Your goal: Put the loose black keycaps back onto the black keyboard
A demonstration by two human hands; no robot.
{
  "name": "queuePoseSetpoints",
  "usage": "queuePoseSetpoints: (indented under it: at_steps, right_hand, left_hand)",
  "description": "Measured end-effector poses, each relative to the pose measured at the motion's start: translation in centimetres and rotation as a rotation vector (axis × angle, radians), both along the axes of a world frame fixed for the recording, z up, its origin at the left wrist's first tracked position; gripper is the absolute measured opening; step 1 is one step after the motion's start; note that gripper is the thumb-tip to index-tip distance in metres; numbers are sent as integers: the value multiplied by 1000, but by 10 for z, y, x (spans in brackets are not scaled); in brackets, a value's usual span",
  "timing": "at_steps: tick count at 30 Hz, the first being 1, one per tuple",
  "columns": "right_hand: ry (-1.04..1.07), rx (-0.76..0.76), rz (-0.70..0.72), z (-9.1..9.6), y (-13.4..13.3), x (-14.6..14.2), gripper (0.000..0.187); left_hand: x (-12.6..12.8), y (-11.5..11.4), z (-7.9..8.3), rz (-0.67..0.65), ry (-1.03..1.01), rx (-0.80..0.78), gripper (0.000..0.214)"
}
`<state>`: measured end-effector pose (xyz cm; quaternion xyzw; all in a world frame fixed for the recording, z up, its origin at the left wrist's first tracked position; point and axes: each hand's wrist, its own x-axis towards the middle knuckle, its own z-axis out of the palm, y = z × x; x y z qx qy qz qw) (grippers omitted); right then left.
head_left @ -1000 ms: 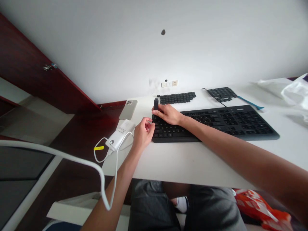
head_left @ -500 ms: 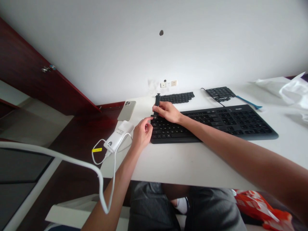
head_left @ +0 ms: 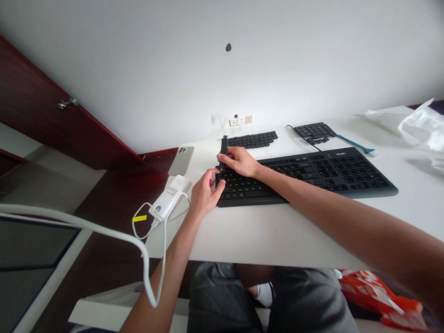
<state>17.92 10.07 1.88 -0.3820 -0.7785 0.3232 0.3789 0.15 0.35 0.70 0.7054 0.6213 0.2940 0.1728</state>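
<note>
A black keyboard [head_left: 312, 173] lies across the white desk [head_left: 277, 226]. My right hand [head_left: 238, 162] is closed around a slim black tool [head_left: 223, 148], holding it upright over the keyboard's far left corner. My left hand [head_left: 205, 192] rests at the keyboard's left edge, thumb and fingers loosely curled and touching that edge, with nothing visible in them. A row of loose black keycaps [head_left: 253, 139] lies behind the keyboard, and a second patch of keycaps [head_left: 315, 131] sits further right.
A white power bank [head_left: 169, 197] with a white cable [head_left: 149, 259] lies at the desk's left edge, a phone [head_left: 181, 160] beyond it. A blue strip [head_left: 357, 145] and white plastic bag [head_left: 421, 127] are at the right. An orange bag [head_left: 378, 300] lies under the desk.
My left hand has moved right from beside the power bank to touch the keyboard's left edge. My right hand tilted the black tool more upright over the corner keys.
</note>
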Motion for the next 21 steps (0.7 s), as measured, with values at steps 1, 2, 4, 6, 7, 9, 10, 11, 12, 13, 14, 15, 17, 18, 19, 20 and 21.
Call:
queuePoseSetpoints:
  at_steps: [1,2,4,6,7,9,10,11,12,13,14,15,17,18,19,20,21]
  right_hand:
    - [0,0,-2,0,0,0,46]
    - [0,2,-4,0,0,0,45]
    - [2,4,0,1,0,0,41]
    - [9,-9,7,1,0,0,34]
    - [13,-17,9,1,0,0,31]
    - [29,-37,9,2,-1,0,26]
    - [40,-49,5,2,-1,0,24]
    - [49,-61,-1,3,-1,0,23]
    - [53,-74,-11,4,-2,0,22]
    - [52,-82,-23,4,-2,-1,22]
    - [42,-85,-36,5,-2,-1,21]
    - [29,-85,-50,5,-2,-1,20]
    - [7,-90,-61,5,0,0,19]
    - [4,-103,-57,5,1,0,20]
    - [3,-124,-45,5,3,1,20]
    - [3,-155,-24,5,6,2,21]
    - [7,-190,2,5,8,4,22]
  left_hand:
    - [0,0,0,0,2,-2,29]
    - [0,0,0,-1,4,-4,29]
    - [1,1,1,-3,12,-4,28]
    - [1,0,1,-7,21,2,28]
    - [1,0,1,-7,25,5,29]
    - [1,0,1,-6,30,8,29]
    - [1,0,2,-5,32,8,29]
    - [1,0,2,-4,34,7,29]
    - [1,0,2,-4,36,7,29]
    - [1,0,2,-4,39,8,29]
    - [1,-1,2,-4,41,10,29]
    - [1,-1,2,-6,41,13,29]
    - [1,-2,1,-14,39,13,32]
    - [1,-2,1,-20,35,9,35]
    - [1,-3,1,-25,29,2,39]
    - [1,-3,1,-27,22,-7,45]
    - [1,-4,0,-24,14,-16,52]
